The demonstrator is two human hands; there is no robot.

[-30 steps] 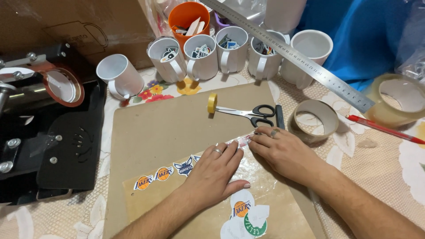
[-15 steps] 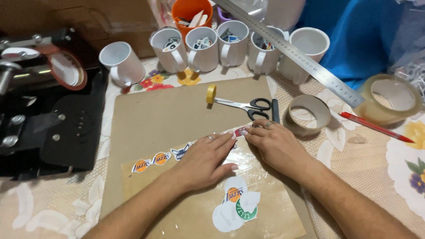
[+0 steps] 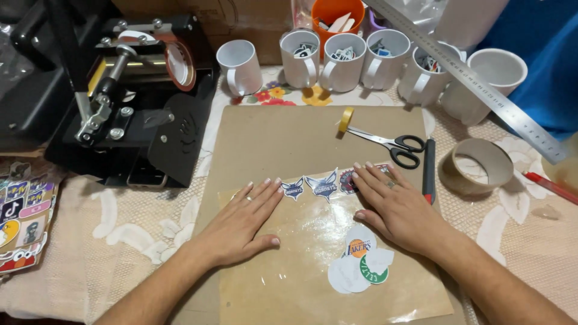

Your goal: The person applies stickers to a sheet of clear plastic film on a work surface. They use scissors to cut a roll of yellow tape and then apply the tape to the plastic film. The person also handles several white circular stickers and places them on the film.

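Note:
My left hand [image 3: 241, 222] lies flat, fingers spread, on a clear film sheet [image 3: 301, 241] that covers a brown cardboard mat [image 3: 283, 135]. My right hand [image 3: 391, 207] presses flat on the film's right side. Between the fingertips sits a row of cut-out stickers [image 3: 316, 185] in blue, white and red. Below my right hand lies a cluster of round stickers [image 3: 361, 262], orange, green and white. Neither hand grips anything.
Black-handled scissors [image 3: 385, 141], a small yellow tape roll [image 3: 345, 119], a dark pen [image 3: 428, 171] and a large tape roll [image 3: 472, 167] lie to the right. Several white mugs [image 3: 343, 60], a steel ruler [image 3: 475, 78], a black mug press [image 3: 129, 102] and a sticker sheet [image 3: 24, 219] surround the mat.
The view has shifted right and down. My left hand slid left and lower on the film, uncovering the sticker row; my right hand stays near the row's right end.

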